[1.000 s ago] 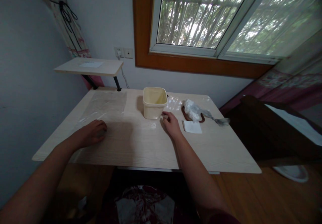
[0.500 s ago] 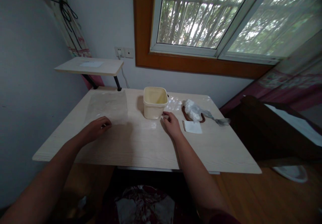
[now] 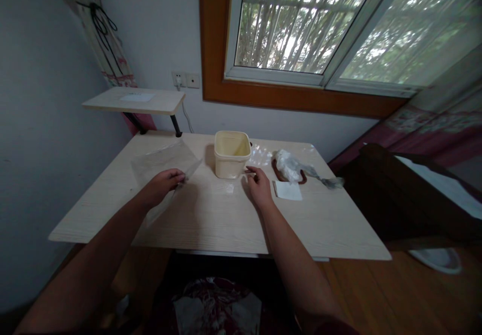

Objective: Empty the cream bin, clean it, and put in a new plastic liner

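My left hand (image 3: 164, 184) is closed, its fingertips pinching the edge of a clear, thin plastic sheet or bag (image 3: 154, 160); which of the two I cannot tell. The plastic is tilted and partly lifted off the table, and the hand covers some of it. A cream-coloured square tub (image 3: 230, 166) stands upright with its open top facing up. Beside its lower right corner rests my right hand (image 3: 259, 187), fingers loosely bent and apart, holding nothing. Whether a fingertip touches the tub I cannot tell.
On the table (image 3: 229, 219), right of the tub, a crumpled plastic bag (image 3: 289, 165) lies on a reddish-brown curved thing (image 3: 277, 172). A white square pad (image 3: 288, 190) lies in front of it. A raised shelf (image 3: 165, 105) stands at the back left, below the wall sockets.
My left hand has moved right and taken hold of the plastic, which lay flat before and is now pulled up and skewed to the right. My right hand has hardly moved.
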Demonstrator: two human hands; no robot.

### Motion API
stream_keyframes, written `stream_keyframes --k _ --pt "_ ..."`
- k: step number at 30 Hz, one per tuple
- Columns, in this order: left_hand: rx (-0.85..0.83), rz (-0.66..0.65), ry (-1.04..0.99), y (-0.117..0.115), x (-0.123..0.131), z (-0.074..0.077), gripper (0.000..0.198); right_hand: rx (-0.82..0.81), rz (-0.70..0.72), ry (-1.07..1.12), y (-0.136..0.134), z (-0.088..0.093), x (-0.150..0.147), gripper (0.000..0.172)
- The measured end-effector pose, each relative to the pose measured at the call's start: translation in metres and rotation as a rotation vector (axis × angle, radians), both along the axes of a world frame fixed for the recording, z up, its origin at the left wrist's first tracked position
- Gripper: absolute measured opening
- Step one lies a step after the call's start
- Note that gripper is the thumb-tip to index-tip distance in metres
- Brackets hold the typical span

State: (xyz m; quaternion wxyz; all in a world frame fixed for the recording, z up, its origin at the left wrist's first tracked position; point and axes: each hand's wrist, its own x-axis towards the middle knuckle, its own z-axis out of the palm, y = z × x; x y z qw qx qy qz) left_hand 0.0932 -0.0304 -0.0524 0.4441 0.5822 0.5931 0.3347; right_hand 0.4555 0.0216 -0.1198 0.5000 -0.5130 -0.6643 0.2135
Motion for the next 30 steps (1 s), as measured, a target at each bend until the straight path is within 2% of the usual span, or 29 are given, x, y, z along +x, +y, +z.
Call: stream_keyframes --k 5,10,12,16,21,26,30 --pt "-0.019 0.001 -0.06 0.0 0.014 0.004 0.035 0.039 -0.06 0.006 -0.004 0.004 0.0 0.036" --pt "-0.03 0.002 -0.098 -0.001 0.02 0.002 0.037 0.108 -0.095 -0.132 -0.021 0.016 -0.006 0.026" --pt "-0.031 0.0 -0.125 -0.001 0.023 0.001 0.036 0.129 -0.034 -0.198 -0.028 0.02 -0.011 0.024" --pt "-0.024 -0.011 -0.127 -0.002 0.034 0.0 0.037 0.161 0.19 -0.307 -0.038 0.021 -0.025 0.025" --pt "-0.011 -0.005 -0.091 -0.003 0.053 -0.008 0.039 0.121 0.397 -0.32 -0.043 0.02 -0.047 0.024" --pt "0.012 -0.064 -0.033 0.0 0.074 -0.023 0.034 0.03 0.485 -0.228 -0.045 0.02 -0.062 0.033" --pt "0.029 -0.122 0.046 0.001 0.082 -0.031 0.029 -0.061 0.442 -0.142 -0.041 0.018 -0.062 0.043"
